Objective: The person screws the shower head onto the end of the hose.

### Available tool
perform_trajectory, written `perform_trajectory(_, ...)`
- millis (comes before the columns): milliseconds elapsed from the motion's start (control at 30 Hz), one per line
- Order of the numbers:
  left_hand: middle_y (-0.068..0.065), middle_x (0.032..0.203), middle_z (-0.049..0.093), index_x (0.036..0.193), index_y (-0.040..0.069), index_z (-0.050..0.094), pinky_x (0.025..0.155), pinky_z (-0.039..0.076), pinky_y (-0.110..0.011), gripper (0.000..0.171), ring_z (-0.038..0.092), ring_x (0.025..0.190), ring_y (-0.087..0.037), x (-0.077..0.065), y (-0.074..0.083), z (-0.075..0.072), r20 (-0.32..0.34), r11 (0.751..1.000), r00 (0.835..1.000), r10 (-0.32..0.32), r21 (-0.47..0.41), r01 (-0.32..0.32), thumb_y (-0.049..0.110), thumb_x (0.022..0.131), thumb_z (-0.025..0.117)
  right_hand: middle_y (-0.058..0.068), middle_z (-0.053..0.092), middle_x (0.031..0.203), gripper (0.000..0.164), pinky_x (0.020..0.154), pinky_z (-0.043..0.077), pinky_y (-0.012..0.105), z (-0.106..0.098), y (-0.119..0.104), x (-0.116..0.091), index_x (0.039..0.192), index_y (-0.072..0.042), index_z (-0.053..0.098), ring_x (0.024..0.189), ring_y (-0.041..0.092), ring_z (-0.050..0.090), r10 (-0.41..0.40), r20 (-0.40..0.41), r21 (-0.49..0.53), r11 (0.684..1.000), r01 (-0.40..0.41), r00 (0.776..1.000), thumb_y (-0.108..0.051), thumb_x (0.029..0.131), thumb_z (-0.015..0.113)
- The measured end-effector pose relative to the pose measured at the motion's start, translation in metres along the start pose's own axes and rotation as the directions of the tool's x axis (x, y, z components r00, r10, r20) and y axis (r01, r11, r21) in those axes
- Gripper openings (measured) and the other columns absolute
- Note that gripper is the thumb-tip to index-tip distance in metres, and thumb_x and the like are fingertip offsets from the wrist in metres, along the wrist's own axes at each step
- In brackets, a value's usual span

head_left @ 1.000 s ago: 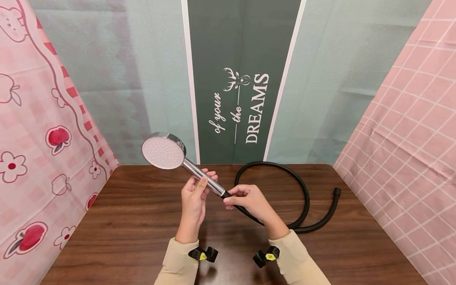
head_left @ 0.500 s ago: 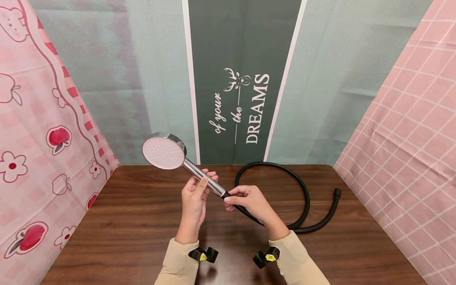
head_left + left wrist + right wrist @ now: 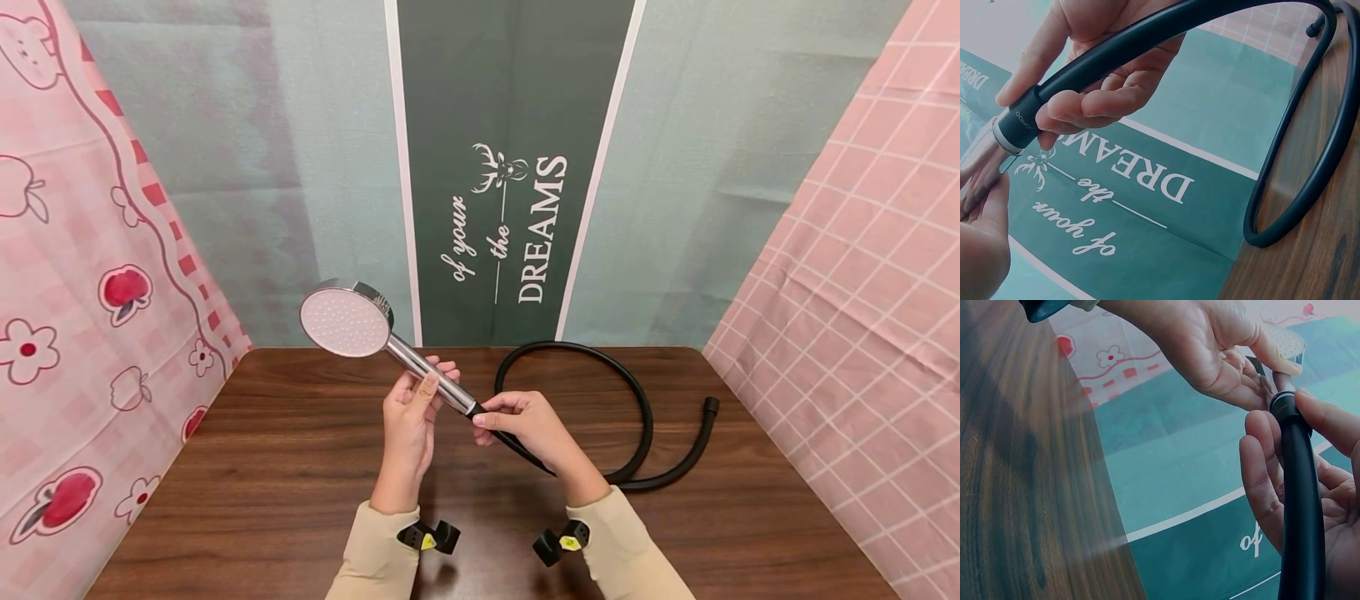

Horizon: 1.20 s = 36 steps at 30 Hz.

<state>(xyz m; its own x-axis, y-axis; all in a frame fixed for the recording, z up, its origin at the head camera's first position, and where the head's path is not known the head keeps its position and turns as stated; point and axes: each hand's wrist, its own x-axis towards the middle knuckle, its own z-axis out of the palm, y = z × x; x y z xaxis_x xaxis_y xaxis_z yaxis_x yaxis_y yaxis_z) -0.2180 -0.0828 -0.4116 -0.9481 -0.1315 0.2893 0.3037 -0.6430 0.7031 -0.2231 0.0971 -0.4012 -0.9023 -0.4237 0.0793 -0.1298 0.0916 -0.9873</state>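
Observation:
A chrome shower head (image 3: 346,319) with a round, pale nozzle face tilts up to the left above the table. My left hand (image 3: 410,417) grips its handle (image 3: 431,371), thumb on top. At the handle's lower end sits the black hose connector (image 3: 1017,122), flush against the chrome in the left wrist view. My right hand (image 3: 527,423) pinches this connector between thumb and fingertips. From there the black shower hose (image 3: 1300,512) runs past my right palm and loops behind the right hand. Its other end (image 3: 711,406) lies free on the right side of the table.
The brown wooden table (image 3: 285,467) has its back edge against a green curtain (image 3: 480,100) with white lettering. Pink patterned cloths hang on the left (image 3: 82,275) and right (image 3: 862,275). A small black camera is strapped to each sleeve.
Hardly anything differs. My right hand's fingers have shifted very slightly at the hose connector, while the shower head and left hand stay in place.

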Motion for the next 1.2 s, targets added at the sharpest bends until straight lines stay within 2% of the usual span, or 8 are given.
perform_trajectory(367,-0.002,0.096,0.076,0.122,-0.012,0.051,0.093,0.059,-0.029,0.028,0.075,0.091,-0.013,-0.001,-0.0005,0.0009,-0.009,1.0,1.0,-0.002,-0.003,0.002,0.003,0.1,0.055,0.01,0.074,0.078,0.032,0.072,0.064,0.033,-0.0006,0.0031,-0.0007,0.104,0.013,0.067,0.07,0.013,0.074,0.004,0.009,0.009,1.0,-0.004,1.0,-0.015,0.09,0.073)
perform_trajectory(533,-0.002,0.096,0.076,0.124,-0.014,0.049,0.092,0.059,-0.028,0.031,0.075,0.091,-0.013,-0.0013,-0.0005,0.0015,-0.011,1.0,1.0,-0.002,0.0,0.002,0.004,0.1,0.055,0.005,0.074,0.077,0.032,0.072,0.064,0.032,-0.0005,0.0031,-0.001,0.104,0.012,0.068,0.07,0.013,0.073,0.009,0.015,0.008,1.0,-0.009,1.0,-0.016,0.09,0.073)
perform_trajectory(767,-0.003,0.097,0.076,0.12,-0.009,0.054,0.092,0.059,-0.028,0.024,0.075,0.092,-0.013,-0.0015,-0.0015,0.0007,-0.002,1.0,1.0,-0.003,0.0,0.003,0.005,0.1,0.056,0.0,0.073,0.074,0.032,0.071,0.064,0.032,-0.0016,0.0037,-0.0008,0.103,0.011,0.069,0.069,0.013,0.073,0.015,0.014,0.003,1.0,-0.015,1.0,-0.018,0.09,0.073)
perform_trajectory(933,-0.002,0.097,0.076,0.121,-0.009,0.053,0.093,0.059,-0.028,0.026,0.075,0.092,-0.013,-0.0013,-0.002,0.0004,-0.003,1.0,1.0,-0.002,0.0,0.002,0.005,0.1,0.056,0.001,0.073,0.074,0.032,0.07,0.064,0.032,-0.0022,0.003,-0.0005,0.103,0.011,0.069,0.068,0.013,0.073,0.02,0.014,-0.001,1.0,-0.02,1.0,-0.019,0.091,0.073)
perform_trajectory(1200,-0.003,0.097,0.076,0.117,-0.004,0.057,0.092,0.059,-0.028,0.02,0.075,0.092,-0.013,-0.0003,-0.0028,0.0005,0.004,1.0,1.0,0.0,-0.003,0.0,0.005,0.1,0.057,0.005,0.074,0.076,0.033,0.071,0.064,0.033,-0.0033,0.0017,-0.0006,0.105,0.013,0.067,0.069,0.013,0.073,0.03,0.024,0.002,1.0,-0.03,0.999,-0.017,0.092,0.07)
